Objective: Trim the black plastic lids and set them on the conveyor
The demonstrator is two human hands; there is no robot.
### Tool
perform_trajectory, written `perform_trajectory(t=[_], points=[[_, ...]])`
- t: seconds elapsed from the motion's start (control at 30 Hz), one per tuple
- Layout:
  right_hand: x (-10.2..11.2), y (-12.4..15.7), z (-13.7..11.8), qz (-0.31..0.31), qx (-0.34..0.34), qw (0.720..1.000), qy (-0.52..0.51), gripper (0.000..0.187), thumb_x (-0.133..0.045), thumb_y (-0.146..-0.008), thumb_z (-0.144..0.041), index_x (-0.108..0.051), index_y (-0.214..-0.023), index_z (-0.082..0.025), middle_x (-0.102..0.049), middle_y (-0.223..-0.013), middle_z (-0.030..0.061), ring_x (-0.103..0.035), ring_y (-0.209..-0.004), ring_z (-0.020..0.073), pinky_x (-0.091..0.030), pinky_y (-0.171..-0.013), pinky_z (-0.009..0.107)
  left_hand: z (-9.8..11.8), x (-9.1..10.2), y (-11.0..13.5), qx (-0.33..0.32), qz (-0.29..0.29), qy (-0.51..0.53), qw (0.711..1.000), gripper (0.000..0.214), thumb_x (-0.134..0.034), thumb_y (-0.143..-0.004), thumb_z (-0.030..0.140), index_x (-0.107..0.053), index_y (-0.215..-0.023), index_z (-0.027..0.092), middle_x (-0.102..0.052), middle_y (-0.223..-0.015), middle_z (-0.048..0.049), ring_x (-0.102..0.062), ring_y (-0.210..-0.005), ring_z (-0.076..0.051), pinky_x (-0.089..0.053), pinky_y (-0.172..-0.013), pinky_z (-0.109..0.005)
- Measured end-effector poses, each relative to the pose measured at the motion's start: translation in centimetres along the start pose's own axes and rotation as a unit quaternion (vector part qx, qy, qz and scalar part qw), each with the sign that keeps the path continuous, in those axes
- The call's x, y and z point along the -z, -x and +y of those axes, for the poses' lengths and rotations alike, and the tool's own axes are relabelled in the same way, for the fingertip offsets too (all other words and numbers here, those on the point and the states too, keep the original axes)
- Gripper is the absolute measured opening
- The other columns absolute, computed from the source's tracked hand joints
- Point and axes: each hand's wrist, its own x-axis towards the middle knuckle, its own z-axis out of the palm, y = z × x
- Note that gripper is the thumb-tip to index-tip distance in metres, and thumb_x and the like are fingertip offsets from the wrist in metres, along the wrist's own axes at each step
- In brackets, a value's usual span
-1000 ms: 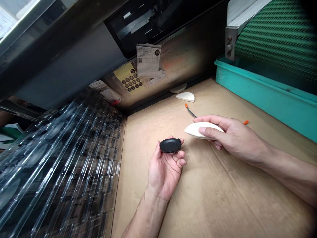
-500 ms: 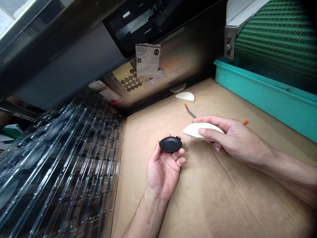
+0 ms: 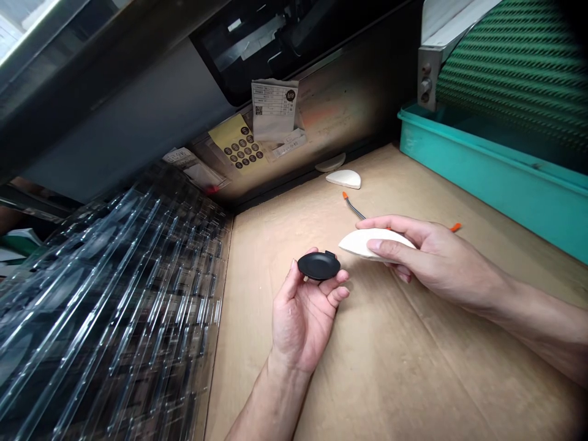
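Observation:
My left hand [image 3: 305, 312] is closed around the edge of a small black oval dish-like part [image 3: 319, 265], its smooth hollow face turned up and a small tab at its far right rim. To the right, my right hand [image 3: 427, 251] grips a white half-moon pad [image 3: 374, 243] between thumb and fingers. The pad and the black part are close but apart. Under my right hand lies a dark thin tool with an orange tip [image 3: 345, 196]; its middle is hidden, and another orange end [image 3: 456, 227] shows beyond my hand.
Another white half-moon pad [image 3: 344, 179] lies at the back of the brown board [image 3: 275, 226]. Stacked clear plastic trays [image 3: 138, 294] fill the left side. A teal bin [image 3: 496, 171] stands at right below a green ridged belt [image 3: 509, 73]. Paper labels [image 3: 274, 110] hang on the metal panel behind.
My left hand has tilted the black part slightly and shifted it a little to the right. My right hand and the white pad have hardly moved.

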Motion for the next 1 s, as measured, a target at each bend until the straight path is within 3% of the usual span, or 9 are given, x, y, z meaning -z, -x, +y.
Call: perform_trajectory(t=[0.23, 0.37, 0.47, 0.6, 0.77, 0.93, 1.0], points=[[0.01, 0.14, -0.18, -0.019, 0.004, 1.0, 0.001, 0.055, -0.061, -0.083, -0.061, -0.065, -0.12, -0.021, -0.058, -0.071, -0.0005, -0.047, -0.052, 0.0141, -0.034, -0.05, 0.028, -0.13, 0.2, 0.04, -0.005, -0.019, -0.018, 1.0, 0.031, -0.042, -0.1, 0.035, -0.061, -0.116, 0.017, -0.065, -0.109, -0.0121, -0.068, -0.083, -0.022, -0.051, -0.068, -0.029], [-0.27, 0.16, 0.03, -0.011, 0.034, 0.999, 0.036, 0.046, -0.061, -0.085, -0.055, -0.068, -0.116, -0.023, -0.067, -0.093, 0.0034, -0.061, -0.077, 0.0212, -0.043, -0.061, 0.03, -0.21, 0.19, 0.1, -0.011, -0.024, -0.019, 0.999, 0.032, -0.042, -0.101, 0.035, -0.062, -0.119, 0.019, -0.066, -0.102, -0.0088, -0.067, -0.081, -0.022, -0.05, -0.067, -0.029], [-0.63, 0.3, 0.22, -0.001, 0.069, 0.996, 0.062, 0.039, -0.06, -0.088, -0.051, -0.068, -0.116, -0.025, -0.068, -0.104, 0.0026, -0.062, -0.09, 0.0235, -0.046, -0.073, 0.033, -0.24, 0.08, 0.14, -0.014, -0.022, -0.027, 0.999, 0.033, -0.041, -0.101, 0.036, -0.062, -0.12, 0.019, -0.066, -0.1, -0.009, -0.067, -0.079, -0.021, -0.05, -0.067, -0.029], [-0.92, 0.61, 0.37, 0.006, 0.08, 0.993, 0.088, 0.032, -0.061, -0.089, -0.046, -0.068, -0.114, -0.028, -0.07, -0.099, -0.001, -0.064, -0.086, 0.0217, -0.047, -0.07, 0.031, -0.3, -0.03, 0.2, -0.025, -0.008, -0.047, 0.999, 0.034, -0.042, -0.101, 0.037, -0.062, -0.12, 0.018, -0.067, -0.096, -0.01, -0.067, -0.077, -0.021, -0.05, -0.067, -0.028], [-0.65, 0.66, 0.57, -0.059, 0.09, 0.99, 0.092, 0.03, -0.061, -0.09, -0.044, -0.067, -0.115, -0.03, -0.07, -0.092, -0.0029, -0.064, -0.076, 0.0188, -0.046, -0.062, 0.029, -0.52, 0.13, 0.19, -0.028, -0.013, -0.061, 0.998, 0.034, -0.044, -0.1, 0.037, -0.062, -0.12, 0.017, -0.067, -0.099, -0.0103, -0.066, -0.073, -0.019, -0.05, -0.066, -0.028], [-0.64, 0.71, 0.65, -0.007, 0.162, 0.976, 0.148, 0.027, -0.059, -0.091, -0.036, -0.067, -0.116, -0.028, -0.071, -0.099, -0.0023, -0.065, -0.084, 0.0187, -0.047, -0.071, 0.029, -0.8, 0.31, 0.06, -0.035, -0.016, -0.07, 0.997, 0.033, -0.043, -0.1, 0.036, -0.062, -0.118, 0.016, -0.066, -0.097, -0.0109, -0.066, -0.074, -0.02, -0.049, -0.066, -0.028], [-0.67, 0.79, 0.51, -0.029, 0.15, 0.978, 0.139, 0.028, -0.059, -0.09, -0.034, -0.068, -0.116, -0.028, -0.071, -0.095, -0.0026, -0.064, -0.078, 0.0176, -0.046, -0.066, 0.028, -0.84, 0.3, 0.07, -0.039, -0.018, -0.072, 0.996, 0.033, -0.043, -0.1, 0.035, -0.062, -0.118, 0.015, -0.066, -0.098, -0.0107, -0.065, -0.074, -0.02, -0.049, -0.068, -0.029]])
